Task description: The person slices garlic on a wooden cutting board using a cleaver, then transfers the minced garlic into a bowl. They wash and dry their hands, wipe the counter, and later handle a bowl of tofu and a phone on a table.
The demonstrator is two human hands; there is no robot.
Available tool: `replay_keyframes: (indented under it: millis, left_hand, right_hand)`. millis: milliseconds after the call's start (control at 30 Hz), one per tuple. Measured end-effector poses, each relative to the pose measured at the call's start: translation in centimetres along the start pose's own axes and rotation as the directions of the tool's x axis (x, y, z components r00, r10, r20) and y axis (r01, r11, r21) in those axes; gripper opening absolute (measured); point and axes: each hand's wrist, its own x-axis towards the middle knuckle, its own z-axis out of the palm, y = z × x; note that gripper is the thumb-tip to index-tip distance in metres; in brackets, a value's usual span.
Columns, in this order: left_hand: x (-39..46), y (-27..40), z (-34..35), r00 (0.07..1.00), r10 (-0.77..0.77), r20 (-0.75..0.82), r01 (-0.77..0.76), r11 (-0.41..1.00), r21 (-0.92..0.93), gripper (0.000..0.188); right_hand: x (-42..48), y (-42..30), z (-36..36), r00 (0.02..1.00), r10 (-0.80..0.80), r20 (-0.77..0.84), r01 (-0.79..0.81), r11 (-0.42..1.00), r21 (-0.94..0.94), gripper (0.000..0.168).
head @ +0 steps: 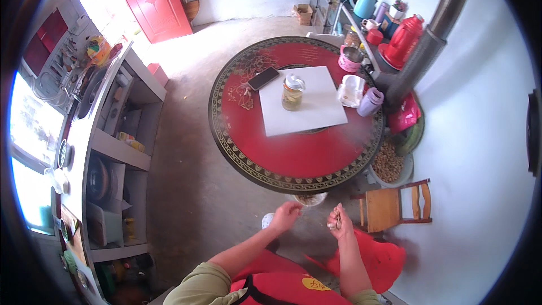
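Observation:
My left hand (286,215) is held out in front of my red apron (279,286), its fingers curled; whether something is pinched in them is too small to see. To its right, my right hand (341,223) is turned partly palm up, closed around a small brownish object (338,219) that I cannot name. A white bowl (321,200) with brown bits inside shows just beyond my hands, partly hidden under the edge of the round red table (292,156). A red plastic bag (383,258) lies beside my right forearm.
On the table are a white board (317,112), a glass jar (292,97), a phone (263,78), a pink pot (349,62) and a lilac bottle (370,102). A wooden chair (383,210) and a tub of walnut-like pieces (387,163) stand right. A counter (78,144) runs left.

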Motion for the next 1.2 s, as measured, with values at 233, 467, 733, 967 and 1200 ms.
replay_keyframes:
  millis: [233, 467, 733, 967, 1200]
  left_hand:
    - [18.9, -0.5, -13.1, 0.918, 0.326, -0.225, -0.163, 0.829, 0.534, 0.023]
    - [34.4, 2.7, -20.3, 0.803, 0.492, -0.335, -0.093, 0.660, 0.746, 0.039]
    - [43.7, 6.1, -23.7, 0.824, 0.460, -0.331, 0.048, 0.525, 0.849, 0.079]
    - [49.0, 7.0, -25.0, 0.823, 0.481, -0.301, 0.099, 0.400, 0.911, 0.100]
    - [48.6, 7.2, -26.2, 0.879, 0.366, -0.305, 0.170, 0.356, 0.919, 0.091]
  right_hand:
    - [15.2, -2.6, 4.2, 0.937, -0.253, -0.242, 0.109, 0.867, -0.486, 0.031]
    - [23.7, -4.1, 7.5, 0.760, -0.648, -0.049, 0.245, 0.355, -0.902, 0.024]
    - [24.6, -3.6, 7.3, 0.492, -0.599, 0.632, 0.120, -0.673, -0.730, 0.020]
    - [25.3, -3.6, 6.2, 0.424, -0.600, 0.678, 0.058, -0.729, -0.682, 0.022]
    - [25.1, -3.2, 6.1, 0.361, -0.616, 0.700, 0.110, -0.718, -0.688, 0.021]
